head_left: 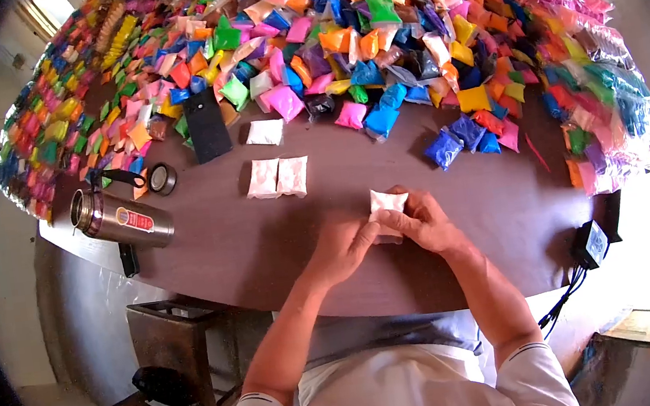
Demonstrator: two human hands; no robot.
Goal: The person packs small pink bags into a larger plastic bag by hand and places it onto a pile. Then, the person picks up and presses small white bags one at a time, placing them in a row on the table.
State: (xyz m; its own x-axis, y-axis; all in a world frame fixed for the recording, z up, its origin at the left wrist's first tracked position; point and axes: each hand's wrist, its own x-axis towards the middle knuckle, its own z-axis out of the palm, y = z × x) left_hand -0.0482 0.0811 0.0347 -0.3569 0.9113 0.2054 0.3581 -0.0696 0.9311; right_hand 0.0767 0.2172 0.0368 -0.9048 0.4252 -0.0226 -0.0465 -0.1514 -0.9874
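Note:
My right hand [430,224] is closed on a small clear packet with pale pink-white contents [387,201], its thumb pressed across the front. My left hand [342,241] is at the packet's left side, with the thumb reaching toward its lower edge. The left fingers are smeared by motion, so their grip does not show clearly. Beyond the left hand, two similar pale packets [277,177] lie side by side on the brown table [241,246]. Farther back lies a single white packet [264,132].
A large heap of colourful packets [382,9] covers the table's far side. Several blue packets [446,147] lie at the right. A steel flask [124,217], its lid [161,178] and a black phone-like slab [207,126] are at left. A black cabled box [591,244] sits at the right edge.

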